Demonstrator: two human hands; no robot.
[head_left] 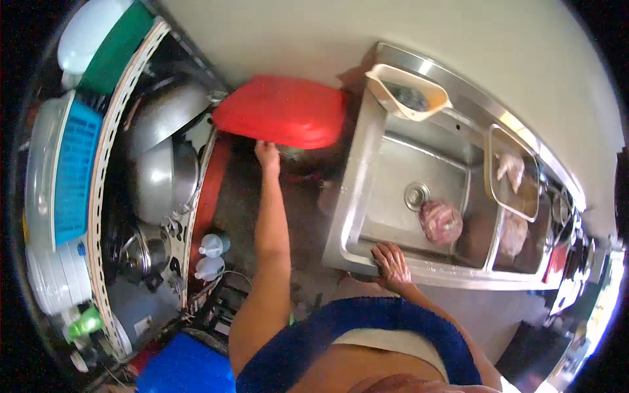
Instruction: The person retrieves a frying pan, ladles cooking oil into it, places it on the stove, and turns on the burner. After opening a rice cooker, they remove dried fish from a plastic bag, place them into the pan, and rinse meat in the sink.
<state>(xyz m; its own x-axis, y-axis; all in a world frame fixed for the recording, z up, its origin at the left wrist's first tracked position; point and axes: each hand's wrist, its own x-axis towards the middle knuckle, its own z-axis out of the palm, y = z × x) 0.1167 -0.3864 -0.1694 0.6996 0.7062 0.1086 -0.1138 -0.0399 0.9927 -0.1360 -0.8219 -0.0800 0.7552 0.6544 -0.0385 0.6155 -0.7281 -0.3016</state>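
At the near edge of a large red plastic lid (285, 108), my left hand (267, 156) is closed, its fingertips partly hidden under the rim. What lies beneath the lid is dark and blurred. My right hand (392, 263) rests with fingers stretched out on the front rim of the stainless steel sink (393, 164). Inside the basin, a lump of raw meat (440, 221) sits beside the drain. A smaller compartment to the right has more pale meat (513, 234), and above it a rectangular tray (490, 187) contains a pale piece of poultry (510, 170).
A cream plastic basin (380, 82) sits on the sink's back corner. To the left, a metal shelf (98, 196) bears large metal pans (154, 177) and a blue basket (75, 173). White jugs (211, 267) stand on the floor, and a blue container (187, 367) is near my body.
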